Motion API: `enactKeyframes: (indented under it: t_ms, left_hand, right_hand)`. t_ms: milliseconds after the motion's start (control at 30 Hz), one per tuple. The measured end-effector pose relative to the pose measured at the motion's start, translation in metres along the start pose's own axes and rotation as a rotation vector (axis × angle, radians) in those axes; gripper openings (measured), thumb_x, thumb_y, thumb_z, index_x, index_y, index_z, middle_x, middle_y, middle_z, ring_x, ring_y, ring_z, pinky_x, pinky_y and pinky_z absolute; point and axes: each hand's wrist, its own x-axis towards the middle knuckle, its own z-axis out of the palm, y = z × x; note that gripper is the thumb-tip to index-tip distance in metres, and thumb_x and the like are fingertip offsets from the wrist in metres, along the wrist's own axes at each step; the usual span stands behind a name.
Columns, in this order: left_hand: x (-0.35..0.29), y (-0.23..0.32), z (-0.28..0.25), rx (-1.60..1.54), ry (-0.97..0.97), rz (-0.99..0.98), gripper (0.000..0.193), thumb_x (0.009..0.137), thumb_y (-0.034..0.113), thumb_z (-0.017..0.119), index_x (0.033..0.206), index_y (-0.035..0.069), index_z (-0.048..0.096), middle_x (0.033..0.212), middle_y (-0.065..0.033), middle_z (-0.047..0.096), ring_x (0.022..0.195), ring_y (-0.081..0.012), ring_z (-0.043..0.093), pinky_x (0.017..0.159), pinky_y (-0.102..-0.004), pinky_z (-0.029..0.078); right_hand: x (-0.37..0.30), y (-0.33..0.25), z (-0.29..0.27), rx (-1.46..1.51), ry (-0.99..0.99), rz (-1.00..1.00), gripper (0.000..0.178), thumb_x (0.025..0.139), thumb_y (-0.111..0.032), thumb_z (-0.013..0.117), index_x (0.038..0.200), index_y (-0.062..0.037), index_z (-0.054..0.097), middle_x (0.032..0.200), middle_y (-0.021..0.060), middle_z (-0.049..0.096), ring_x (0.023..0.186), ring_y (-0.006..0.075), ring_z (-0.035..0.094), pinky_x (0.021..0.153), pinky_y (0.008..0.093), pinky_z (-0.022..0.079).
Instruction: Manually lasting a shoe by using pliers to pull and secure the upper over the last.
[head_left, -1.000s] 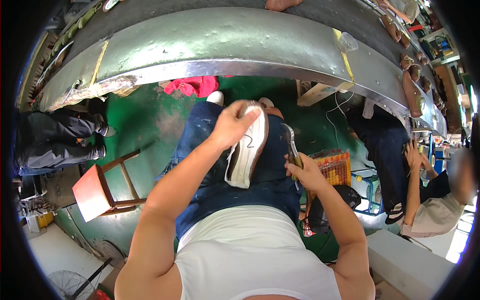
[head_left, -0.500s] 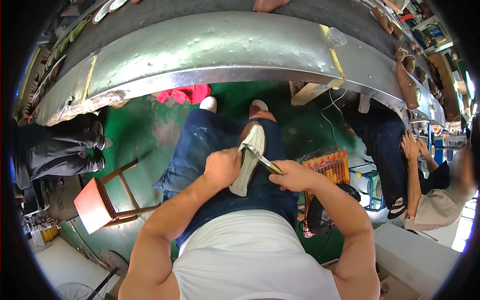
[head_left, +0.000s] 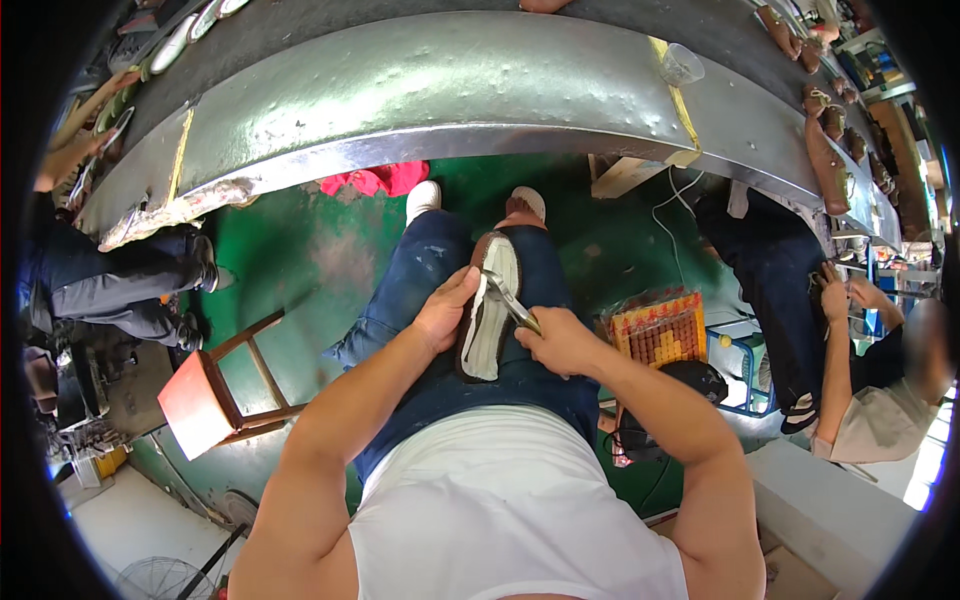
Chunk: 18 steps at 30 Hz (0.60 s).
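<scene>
A brown shoe lies sole up on my lap between my thighs, its toe pointing away from me. A white layer covers most of its underside, with a darker brown rim around it. My left hand is closed on the shoe's left edge, thumb near the front of the sole. In my right hand is a pair of metal pliers, its handles wrapped by my fingers. The plier jaws rest at the sole's upper left, close to my left thumb; whether they pinch anything is too small to tell.
A long bench with a dented metal edge runs across in front, carrying shoes and a clear plastic cup. Left stands a red-topped stool; right, a beaded seat mat. Co-workers sit either side. A red cloth lies under the bench.
The plier jaws have moved toward the shoe's toe, and my left hand has turned with its thumb lying along the edge. At far left, another person's arms now reach over the bench.
</scene>
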Motion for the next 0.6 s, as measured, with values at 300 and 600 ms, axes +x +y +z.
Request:
enactKeyframes:
  t_ms: [300,600]
  left_hand:
    - [0.012,-0.001,0.006,0.215,0.108,-0.034,0.054,0.093,0.035,0.069,0.135,0.006,0.052,0.114,-0.0057,0.065,0.102,-0.0158,0.062,0.091,-0.0326,0.051]
    - [0.021,0.007,0.026,0.449,0.257,-0.114,0.039,0.094,0.026,0.064,0.124,0.002,0.056,0.108,-0.0073,0.065,0.097,-0.0157,0.063,0.085,-0.0329,0.051]
  right_hand:
    - [-0.002,0.043,0.023,1.086,-0.258,0.217,0.025,0.098,-0.02,0.059,0.106,0.0033,0.061,0.078,0.007,0.064,0.055,0.0105,0.057,0.042,0.0197,0.039]
    - [-0.017,0.063,-0.068,0.768,-0.509,0.278,0.035,0.097,-0.025,0.06,0.116,0.0046,0.059,0.093,0.0084,0.067,0.082,0.0173,0.069,0.051,0.0261,0.052]
